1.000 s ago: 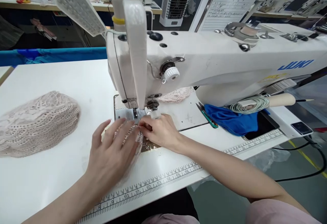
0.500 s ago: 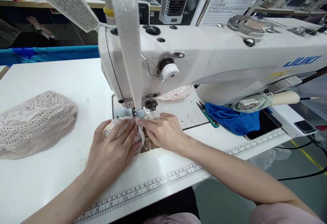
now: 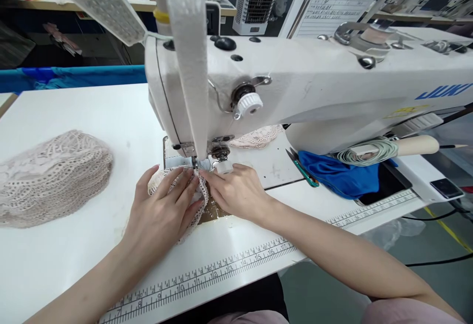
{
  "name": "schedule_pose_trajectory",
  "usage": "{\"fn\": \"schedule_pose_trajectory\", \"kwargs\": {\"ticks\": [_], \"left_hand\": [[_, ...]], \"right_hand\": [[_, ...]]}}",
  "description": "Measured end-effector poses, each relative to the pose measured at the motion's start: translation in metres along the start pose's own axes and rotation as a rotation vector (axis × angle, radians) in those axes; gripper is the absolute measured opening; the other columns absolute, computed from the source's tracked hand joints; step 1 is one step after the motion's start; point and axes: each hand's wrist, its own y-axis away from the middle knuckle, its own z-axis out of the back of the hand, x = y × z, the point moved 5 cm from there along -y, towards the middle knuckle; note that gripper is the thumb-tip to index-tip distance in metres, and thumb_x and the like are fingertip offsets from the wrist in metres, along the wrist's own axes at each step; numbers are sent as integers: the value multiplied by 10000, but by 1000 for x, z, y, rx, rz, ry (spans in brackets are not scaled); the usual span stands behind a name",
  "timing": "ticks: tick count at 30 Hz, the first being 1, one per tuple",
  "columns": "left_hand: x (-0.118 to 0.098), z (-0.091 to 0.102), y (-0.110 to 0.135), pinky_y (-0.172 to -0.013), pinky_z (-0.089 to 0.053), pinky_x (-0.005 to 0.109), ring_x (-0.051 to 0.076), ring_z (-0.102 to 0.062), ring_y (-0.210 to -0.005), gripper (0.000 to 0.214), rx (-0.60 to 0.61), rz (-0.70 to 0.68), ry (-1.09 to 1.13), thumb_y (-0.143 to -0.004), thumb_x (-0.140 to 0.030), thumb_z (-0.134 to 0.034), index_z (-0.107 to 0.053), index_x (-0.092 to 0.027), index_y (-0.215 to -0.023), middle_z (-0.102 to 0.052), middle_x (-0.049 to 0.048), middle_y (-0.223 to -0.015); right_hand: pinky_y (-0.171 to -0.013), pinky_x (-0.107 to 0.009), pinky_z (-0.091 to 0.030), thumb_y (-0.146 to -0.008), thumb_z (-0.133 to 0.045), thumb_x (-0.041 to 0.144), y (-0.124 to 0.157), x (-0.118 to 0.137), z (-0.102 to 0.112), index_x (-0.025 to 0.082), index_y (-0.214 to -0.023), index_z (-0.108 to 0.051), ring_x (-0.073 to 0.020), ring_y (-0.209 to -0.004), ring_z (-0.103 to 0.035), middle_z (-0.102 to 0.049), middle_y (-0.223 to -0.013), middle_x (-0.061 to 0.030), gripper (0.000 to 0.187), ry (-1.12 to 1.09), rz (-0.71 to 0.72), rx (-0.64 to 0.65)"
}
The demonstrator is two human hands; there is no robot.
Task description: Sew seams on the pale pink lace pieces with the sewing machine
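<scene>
The left hand [image 3: 160,210] rests, fingers extended, on the lace piece [image 3: 202,200] at the sewing machine [image 3: 295,77]; the right hand [image 3: 236,191] is at its far edge. A lace stack [image 3: 55,181] lies at left. Green-handled snips [image 3: 309,175] lie at right, beside blue cloth [image 3: 340,178].

Lace stack [image 3: 55,181] left of hands [image 3: 160,210], lace piece [image 3: 203,197] beneath, scissors [image 3: 305,170] and cloth [image 3: 336,173] right

Both hands [image 3: 162,210] [image 3: 240,193] forward, close together

White sewing machine [image 3: 314,80]: "JUKI" in blue on its arm | yellow label [image 3: 406,111] there: unreadable | ruler strip [image 3: 221,271] on table [image 3: 55,112]: 7 to 17 (finer figures unclear) | white board [image 3: 336,11]: writing too small
</scene>
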Motion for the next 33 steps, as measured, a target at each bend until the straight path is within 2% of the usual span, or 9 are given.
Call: {"fn": "schedule_pose_trajectory", "kwargs": {"ticks": [10,16,28,31,33], "left_hand": [[0,1,-1,-1098,-238,494,249,-577,-1167,331,15,28,10,-944,-308,-495,-576,-183,-1240,-688,74,-1163],[1,1,-1,-1097,-226,497,255,-586,-1154,309,20,28,30,-937,-303,-513,-603,-173,-1203,-684,79,-1171],[6,-4,-3,-1082,-235,529,260,-569,-1178,313,45,34,41,-944,-313,-495,-579,-177,-1212,-676,76,-1189],[8,2,-3,-1076,-258,524,259,-565,-1171,311,33,26,53,-938,-302,-501,-564,-172,-1213,-673,80,-1190],[7,10,-3,-1016,-351,478,252,-593,-1087,278,36,12,104,-919,-331,-523,-586,-161,-1129,-688,81,-1118]], "right_hand": [[-561,-298,-312,-875,-472,114,1,1,0,136,-1034,-707,-156,-579,-560,-629,-577,-12,284,54,20,-18],[-575,-302,-322,-870,-494,114,1,1,0,137,-1057,-693,-152,-620,-577,-693,-721,-30,274,52,18,13],[-555,-302,-293,-852,-511,122,-2,-1,-3,145,-1058,-698,-159,-607,-558,-648,-632,-27,279,97,15,-23],[-559,-294,-317,-860,-493,109,-1,-1,1,153,-1089,-677,-148,-622,-558,-670,-706,-22,296,75,42,-62],[-552,-283,-327,-853,-486,86,0,2,4,172,-1128,-650,-137,-645,-561,-693,-825,-16,331,47,99,-78]]}}
